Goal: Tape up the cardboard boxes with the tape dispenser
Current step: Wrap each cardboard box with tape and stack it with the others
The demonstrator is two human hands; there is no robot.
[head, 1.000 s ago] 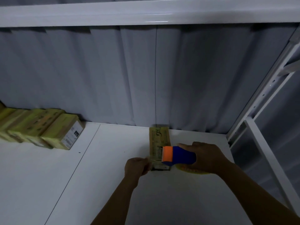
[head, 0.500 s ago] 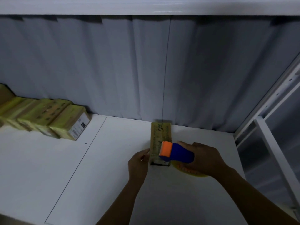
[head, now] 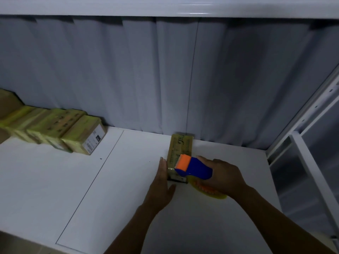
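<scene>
- The left hand (head: 161,184) is lying nearest on the white counter (head: 82,189). Its grip is open and holding nothing, and its straight fingers (head: 162,165) are pressing flat against the left side of the cardboard box (head: 181,149).
- The right hand (head: 222,177) is wrapping its grip fully around the blue handle of the tape dispenser (head: 194,169). The orange roller (head: 182,162) is sitting on the near part of the box top, and the yellow tape roll (head: 221,196) is showing beneath the palm.
- The box is lying lengthwise on the counter, with its near end between the two hands and its far end just at the foot of the grey curtain (head: 165,79).
- The step in hand appears to be running a strip along the top of the box.
    - Doing it well probably means keeping the roller pressed down and travelling straight along the length.
    - The left hand is bracing the box so that it is not sliding or twisting under the pull.
    - Whether the tape is already sticking at the near end is too dim to tell.
- Printing is running along the box top: a cursive mark at the far end and rows of small characters, all too blurred to read.
- Farther left, a row of yellow-taped boxes (head: 55,129) is standing against the curtain.
    - The end box is carrying a white label (head: 94,140) with dark print that looks like a barcode.
    - Nothing on that label is legible.
</scene>
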